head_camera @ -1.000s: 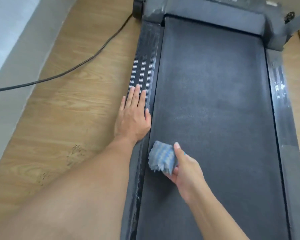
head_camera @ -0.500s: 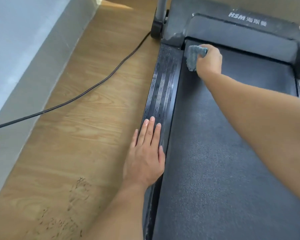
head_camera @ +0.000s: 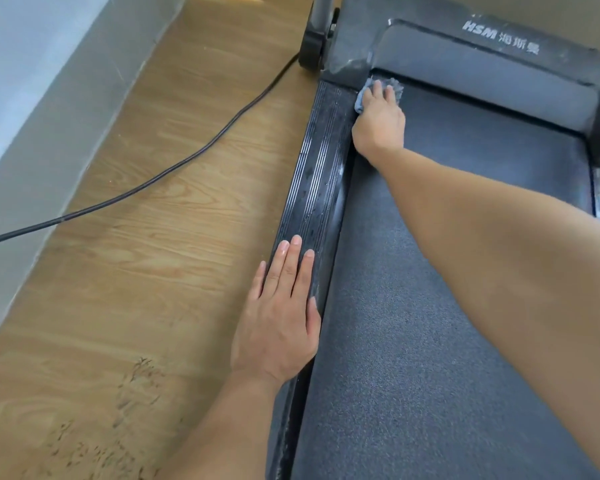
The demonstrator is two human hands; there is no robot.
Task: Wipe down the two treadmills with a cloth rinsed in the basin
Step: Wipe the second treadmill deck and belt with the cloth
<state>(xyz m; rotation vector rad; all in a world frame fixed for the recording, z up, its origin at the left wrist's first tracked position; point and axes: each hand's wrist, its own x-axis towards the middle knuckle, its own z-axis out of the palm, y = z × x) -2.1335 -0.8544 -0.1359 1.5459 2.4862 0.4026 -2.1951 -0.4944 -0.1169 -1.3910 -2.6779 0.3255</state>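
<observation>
In the head view, the right hand [head_camera: 378, 123] presses the cloth [head_camera: 361, 100] under outstretched fingers into the belt's [head_camera: 430, 323] front left corner, likely to lift dust lodged there. The left hand [head_camera: 279, 317] lies flat on the rail [head_camera: 321, 174], holding nothing, apparently bracing the long reach.

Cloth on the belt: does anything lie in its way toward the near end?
Nothing visible: from the cloth back, the belt shows bare; the left hand rests beside it on the side rail.
</observation>
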